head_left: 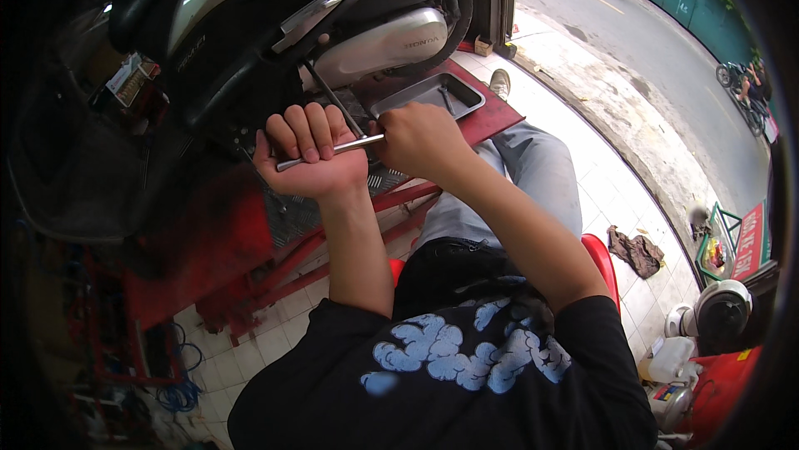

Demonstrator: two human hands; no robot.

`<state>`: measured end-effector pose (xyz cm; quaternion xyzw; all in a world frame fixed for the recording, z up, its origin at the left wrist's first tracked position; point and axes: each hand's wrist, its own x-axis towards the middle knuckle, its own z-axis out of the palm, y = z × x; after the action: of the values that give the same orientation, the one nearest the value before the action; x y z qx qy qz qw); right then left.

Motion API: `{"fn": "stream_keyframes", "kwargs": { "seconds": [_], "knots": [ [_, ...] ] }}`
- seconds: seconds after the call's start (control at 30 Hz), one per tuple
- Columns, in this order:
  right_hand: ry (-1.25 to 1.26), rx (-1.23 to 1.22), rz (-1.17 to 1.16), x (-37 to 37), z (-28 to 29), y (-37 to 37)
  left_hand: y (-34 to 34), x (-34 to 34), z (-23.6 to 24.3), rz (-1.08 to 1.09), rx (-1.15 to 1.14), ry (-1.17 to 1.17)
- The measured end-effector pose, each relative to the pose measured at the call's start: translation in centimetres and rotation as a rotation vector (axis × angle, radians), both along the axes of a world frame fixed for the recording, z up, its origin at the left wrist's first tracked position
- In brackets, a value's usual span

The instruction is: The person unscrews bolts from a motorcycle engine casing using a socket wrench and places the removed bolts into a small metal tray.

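In front of the scooter [241, 42], both my hands are on a T-handle wrench [359, 144]. Its bright crossbar lies over the palm of my left hand [312, 159], whose fingers curl toward it. The bar's other end goes into my right hand [424, 140], which is closed around it. From the crossbar a long thin shaft runs up and away toward the scooter's lower side, by the silver engine cover [374, 49]. The shaft's far tip is too dark to make out. Just beyond my right hand sits a grey metal tray [423, 94] with a dark slim tool inside.
The scooter stands on a red lift table [499, 117] with a patterned metal plate. My legs are beside it on white floor tiles. A brown rag [637, 252] lies at the right, near a plastic jug [668, 358] and a red container [724, 396]. Beyond runs a street with motorbikes.
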<state>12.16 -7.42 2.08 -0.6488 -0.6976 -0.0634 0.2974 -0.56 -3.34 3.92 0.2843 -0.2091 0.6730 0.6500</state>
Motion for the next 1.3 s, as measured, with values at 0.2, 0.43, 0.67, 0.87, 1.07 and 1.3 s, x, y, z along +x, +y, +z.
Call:
{"fn": "stream_keyframes", "kwargs": {
  "seconds": [0.2, 0.43, 0.67, 0.87, 1.07, 1.3],
  "knots": [
    [-0.102, -0.005, 0.073, 1.1, 2.8, 0.1, 0.1, 0.1, 0.2, -0.021, -0.021, -0.102],
    [0.125, 0.051, -0.03, -0.6, -0.8, 0.0, 0.0, -0.3, 0.4, -0.01, 0.041, 0.174],
    [-0.063, 0.095, 0.022, 0.8, 1.7, 0.2, -0.2, 0.8, -0.3, 0.012, -0.026, -0.123],
    [0.119, 0.093, 0.052, -0.3, 1.3, 0.0, -0.7, 0.6, 1.2, 0.028, 0.001, 0.123],
    [0.897, 0.134, 0.486, -4.7, -11.3, 1.6, -2.2, 3.1, 1.1, 0.38, 0.025, 0.896],
    [0.324, -0.084, 0.07, -1.9, -3.9, 0.1, -1.4, 0.3, 1.6, 0.368, -0.216, 0.344]
  ]
}}
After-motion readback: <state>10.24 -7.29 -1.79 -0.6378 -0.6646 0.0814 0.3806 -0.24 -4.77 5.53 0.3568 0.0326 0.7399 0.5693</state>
